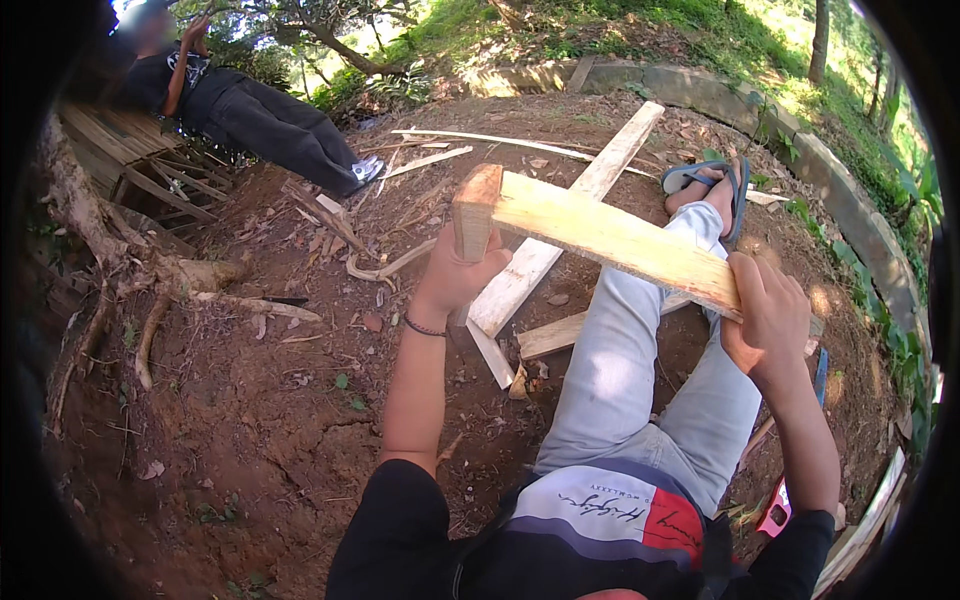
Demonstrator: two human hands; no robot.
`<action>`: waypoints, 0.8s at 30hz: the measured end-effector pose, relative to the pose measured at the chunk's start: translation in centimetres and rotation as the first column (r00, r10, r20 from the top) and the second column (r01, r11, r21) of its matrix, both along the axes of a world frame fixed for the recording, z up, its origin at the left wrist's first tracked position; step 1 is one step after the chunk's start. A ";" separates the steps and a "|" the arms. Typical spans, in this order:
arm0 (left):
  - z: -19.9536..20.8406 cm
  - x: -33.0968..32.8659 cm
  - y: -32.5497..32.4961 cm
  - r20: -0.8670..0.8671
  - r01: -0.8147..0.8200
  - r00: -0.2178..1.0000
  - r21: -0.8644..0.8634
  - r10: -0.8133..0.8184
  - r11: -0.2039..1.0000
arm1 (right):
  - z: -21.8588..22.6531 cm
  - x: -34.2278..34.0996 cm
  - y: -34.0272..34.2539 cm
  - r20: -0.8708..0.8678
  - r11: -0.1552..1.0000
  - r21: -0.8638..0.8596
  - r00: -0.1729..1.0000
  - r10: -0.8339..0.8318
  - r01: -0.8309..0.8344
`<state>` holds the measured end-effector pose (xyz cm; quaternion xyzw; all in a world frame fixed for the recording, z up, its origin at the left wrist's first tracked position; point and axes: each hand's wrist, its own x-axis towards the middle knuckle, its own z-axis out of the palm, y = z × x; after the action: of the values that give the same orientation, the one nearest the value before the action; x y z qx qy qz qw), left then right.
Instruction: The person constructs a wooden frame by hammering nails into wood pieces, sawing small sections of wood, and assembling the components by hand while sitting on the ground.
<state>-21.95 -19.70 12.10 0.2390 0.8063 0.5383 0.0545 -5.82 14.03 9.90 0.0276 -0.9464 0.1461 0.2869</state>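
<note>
A pale plank (615, 238) is held up in front of me, slanting down to the right across my legs. At its left end stands a short, thick wooden block (474, 225), set crosswise against the plank; I cannot tell whether the two are fastened. My left hand (462, 272) is closed round the block, with the thumb against its side. Gripping the plank's right end is my right hand (768, 312), fingers over the top edge. Below and behind lies a long, weathered board (540, 255), with a shorter board (553, 335) beside it on the soil.
A person (265, 115) in dark clothes stands at the far left by a wooden stack (140, 150). Gnarled roots (200, 275) spread at left. A red tool part (776, 510) and a blue strip (821, 376) lie at right. A low wall (690, 85) curves behind.
</note>
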 end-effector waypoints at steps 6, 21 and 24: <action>-0.3 0.0 1.6 -0.016 -0.014 1.000 0.028 0.015 1.000 | 1.5 0.5 0.7 0.083 0.999 -0.040 0.996 -0.023 0.027; -0.7 -0.5 4.4 -0.227 -0.080 0.971 -0.013 0.074 0.997 | 1.8 -2.1 4.4 0.193 1.000 -0.014 0.981 0.006 -0.003; -1.5 -2.9 4.3 0.046 -0.114 0.993 0.071 0.111 0.991 | 1.5 -3.3 3.8 -0.116 0.948 0.227 0.973 -0.201 0.223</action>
<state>-24.88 -15.38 10.65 0.1835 0.7967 0.5749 0.0320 -9.15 17.83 11.42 -0.0333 -0.9404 -0.0015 0.3384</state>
